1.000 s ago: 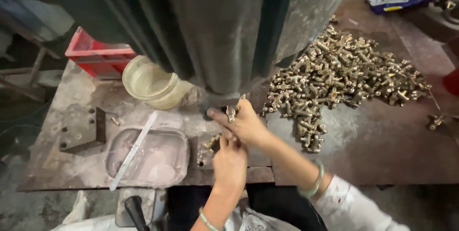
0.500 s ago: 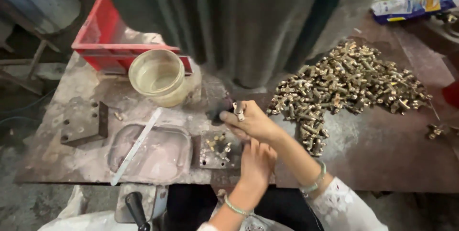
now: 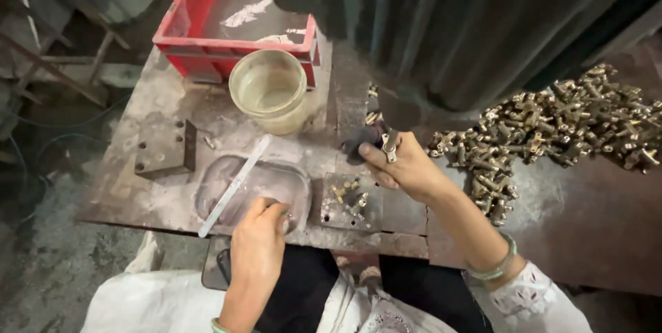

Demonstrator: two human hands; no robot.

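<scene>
The right hand [image 3: 407, 167] pinches a small brass fitting [image 3: 390, 145] between thumb and forefinger, its grip closed tight on the piece, holding it just under the dark head of the press [image 3: 441, 36] that looms over the counter [image 3: 172, 195]. The left hand [image 3: 258, 236] rests at the near rim of a shallow clear tray [image 3: 276, 185], fingers curled shut; whether they hold anything I cannot tell. A small steel fixture block [image 3: 350, 198] with a few brass pieces on it lies between the two hands, and the big heap of brass fittings [image 3: 558, 123] sits to the right. The plain risk, as I judge it: fingers so close beneath the press head could be caught, or the fitting could slip from the pinch and drop among the loose pieces
</scene>
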